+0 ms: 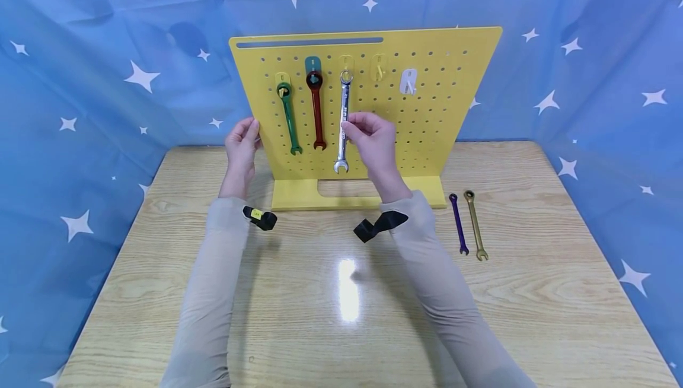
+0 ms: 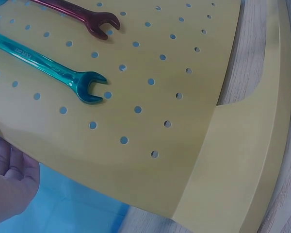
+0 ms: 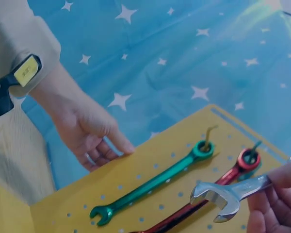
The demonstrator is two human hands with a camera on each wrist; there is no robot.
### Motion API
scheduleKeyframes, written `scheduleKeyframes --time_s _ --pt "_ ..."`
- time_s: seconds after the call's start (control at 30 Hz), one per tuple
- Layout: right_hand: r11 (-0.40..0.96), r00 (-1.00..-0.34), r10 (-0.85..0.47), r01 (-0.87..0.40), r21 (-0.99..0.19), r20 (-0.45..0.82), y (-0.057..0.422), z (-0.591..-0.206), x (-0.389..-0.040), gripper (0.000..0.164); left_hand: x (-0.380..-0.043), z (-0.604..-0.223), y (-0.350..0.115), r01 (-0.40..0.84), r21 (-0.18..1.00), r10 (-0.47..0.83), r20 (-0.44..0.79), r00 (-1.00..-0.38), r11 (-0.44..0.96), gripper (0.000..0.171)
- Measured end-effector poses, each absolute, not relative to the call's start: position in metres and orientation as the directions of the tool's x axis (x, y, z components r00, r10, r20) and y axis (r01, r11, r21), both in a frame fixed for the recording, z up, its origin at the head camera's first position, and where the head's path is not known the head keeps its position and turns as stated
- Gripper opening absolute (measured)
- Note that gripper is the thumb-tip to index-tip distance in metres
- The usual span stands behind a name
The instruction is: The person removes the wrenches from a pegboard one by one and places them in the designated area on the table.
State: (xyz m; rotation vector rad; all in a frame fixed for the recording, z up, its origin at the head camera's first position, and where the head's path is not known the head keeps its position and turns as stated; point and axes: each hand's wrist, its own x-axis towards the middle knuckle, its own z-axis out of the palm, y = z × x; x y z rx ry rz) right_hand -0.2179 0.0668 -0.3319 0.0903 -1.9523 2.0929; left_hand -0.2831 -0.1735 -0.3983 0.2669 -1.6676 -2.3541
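My right hand [image 1: 377, 142] pinches a silver combination wrench [image 1: 344, 100] by its shank, in front of the yellow pegboard [image 1: 469, 50]. The wrench stands upright, its ring end overlapping a yellow hook in the head view and its open-ended jaw pointing down. At the board's left edge my left hand [image 1: 241, 150] grips the rim, with its fingers partly behind the board. To the left of the silver wrench, a green wrench [image 1: 290, 120] and a red wrench [image 1: 317, 109] hang by their ring ends from hooks. In the right wrist view the silver jaw [image 3: 218, 196] is close to the camera.
A yellow hook [image 1: 379, 69] and a white hook [image 1: 408, 81] sit on the board to the right, holding nothing. Right of the board's base, a purple wrench [image 1: 459, 225] and a gold wrench [image 1: 476, 225] lie on the wooden table [image 1: 555, 293]. A blue star-patterned cloth [image 1: 597, 115] hangs behind.
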Motion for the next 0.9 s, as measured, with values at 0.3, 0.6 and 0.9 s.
scheduleKeyframes --time_s 0.3,0.6,0.9 --pt "-0.050 -0.961 0.137 -0.250 -0.967 0.242 0.070 -0.320 -0.208 0.014 -0.283 -0.399 -0.174 0.092 0.940 -0.295 -0.009 -0.955 -0.329 0.006" --pt "-0.061 -0.950 0.110 -0.299 -0.952 0.291 0.090 -0.320 -0.200 0.006 -0.283 -0.398 -0.174 0.080 0.949 -0.297 -0.015 -0.955 -0.305 0.005" --pt "-0.074 -0.939 0.152 -0.321 -0.944 0.308 0.124 -0.321 -0.196 0.013 -0.281 -0.398 -0.174 0.082 0.952 -0.290 -0.008 -0.957 -0.296 0.006"
